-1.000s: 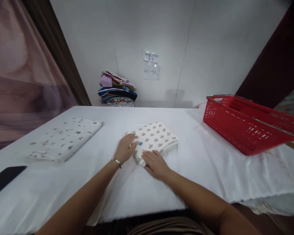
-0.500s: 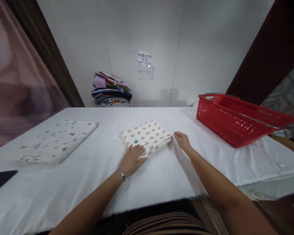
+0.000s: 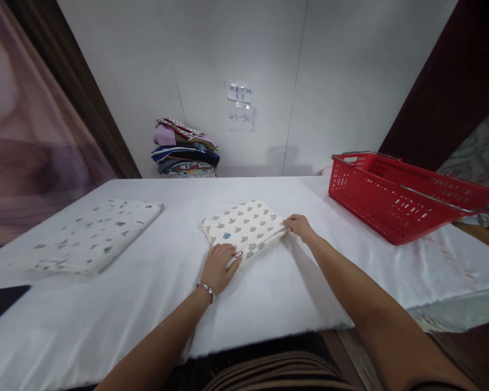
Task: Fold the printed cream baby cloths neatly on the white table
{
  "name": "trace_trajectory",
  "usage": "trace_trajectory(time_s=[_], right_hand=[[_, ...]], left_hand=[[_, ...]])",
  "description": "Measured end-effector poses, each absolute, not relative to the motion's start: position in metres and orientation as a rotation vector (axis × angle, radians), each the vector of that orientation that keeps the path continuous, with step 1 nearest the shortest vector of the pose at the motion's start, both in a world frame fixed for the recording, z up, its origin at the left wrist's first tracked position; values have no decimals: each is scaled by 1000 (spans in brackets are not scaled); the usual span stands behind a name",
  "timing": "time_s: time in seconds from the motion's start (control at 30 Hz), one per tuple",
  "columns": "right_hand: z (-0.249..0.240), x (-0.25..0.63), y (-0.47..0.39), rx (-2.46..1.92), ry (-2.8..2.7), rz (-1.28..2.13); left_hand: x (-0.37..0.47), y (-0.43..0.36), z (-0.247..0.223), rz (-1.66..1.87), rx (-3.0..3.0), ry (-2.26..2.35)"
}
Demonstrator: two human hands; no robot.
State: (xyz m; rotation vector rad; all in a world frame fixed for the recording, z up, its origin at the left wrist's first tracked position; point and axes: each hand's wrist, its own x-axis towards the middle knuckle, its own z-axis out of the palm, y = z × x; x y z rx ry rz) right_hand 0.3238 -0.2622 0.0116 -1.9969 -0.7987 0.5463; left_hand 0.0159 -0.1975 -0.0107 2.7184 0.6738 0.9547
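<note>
Two folded printed cloths [image 3: 244, 228] [image 3: 93, 233] on the surface, one red basket [image 3: 399, 203], one dark phone [image 3: 2, 301]. One stack of clothes [image 3: 185, 149] at the back, two paper notes [image 3: 239, 92] [image 3: 239, 118] on the wall

bare forearms; silver bracelet [image 3: 206, 288]

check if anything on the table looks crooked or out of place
Little stands out. The folded patterned cloth lies slightly askew to the table edge, left hand on its near corner, right hand at its right corner. The red basket sits tilted at the right.
</note>
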Motion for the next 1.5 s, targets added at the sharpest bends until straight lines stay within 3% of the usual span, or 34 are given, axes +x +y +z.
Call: trace_trajectory(time_s=[0.23,0.47,0.73,0.9,1.0,1.2,1.5], right_hand=[[4,323,-265,-2073,-826,568],[-1,328,-261,-2196,-936,537],[5,318,-269,-2266,-1114,283],[15,300,-277,-2002,-1649,-50],[16,294,-276,-1800,-1984,-85],[13,294,-274,-1760,-2061,20],[14,296,-276,-1734,-2179,-46]], left_hand=[[18,-198,-12,1028,2586,692],[20,-201,-10,969,2823,595],[21,-202,-9,979,2777,671],[31,-201,8,795,2880,758],[41,-202,20,610,2952,747],[57,-204,24,410,2931,799],[62,-202,16,481,2973,910]])
